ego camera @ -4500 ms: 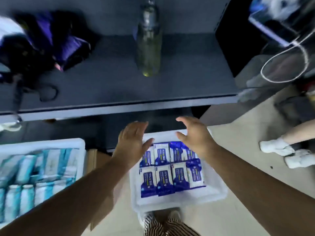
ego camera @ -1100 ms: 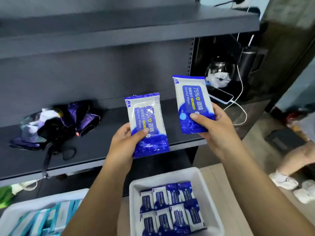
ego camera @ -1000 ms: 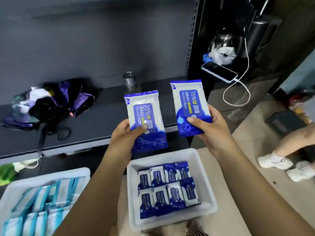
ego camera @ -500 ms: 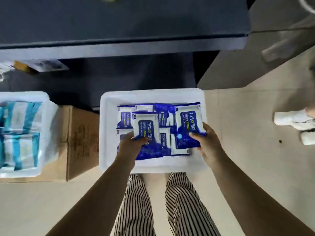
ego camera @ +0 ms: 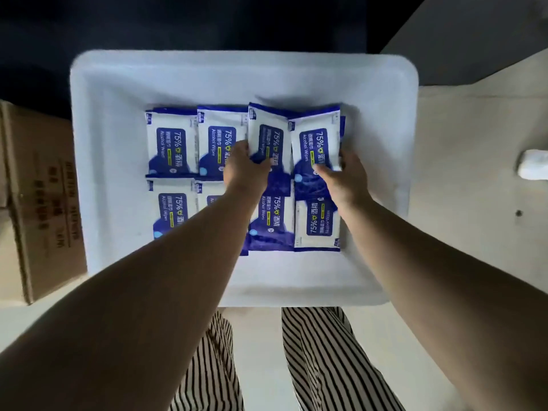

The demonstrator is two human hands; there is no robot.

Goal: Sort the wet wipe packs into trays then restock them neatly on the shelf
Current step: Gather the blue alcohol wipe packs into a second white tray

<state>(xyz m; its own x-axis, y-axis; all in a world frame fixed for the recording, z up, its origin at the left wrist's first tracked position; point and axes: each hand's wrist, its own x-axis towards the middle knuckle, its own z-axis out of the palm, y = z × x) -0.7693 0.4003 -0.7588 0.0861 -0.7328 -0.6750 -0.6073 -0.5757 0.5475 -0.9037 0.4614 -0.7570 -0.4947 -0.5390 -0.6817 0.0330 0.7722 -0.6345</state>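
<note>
Sorting step: my left hand [ego camera: 243,170] and right hand [ego camera: 345,173] each pinch a blue-and-white alcohol wipe pack [ego camera: 268,137], [ego camera: 315,146] over the white plastic tray [ego camera: 98,114], at its 1 o'clock. Next, I judge: release both flat, edges aligned.

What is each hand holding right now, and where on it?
Each hand holds one wipe pack over the white tray. The left hand pinches its pack at the lower left corner; the right hand grips its pack at the lower right corner.
</note>
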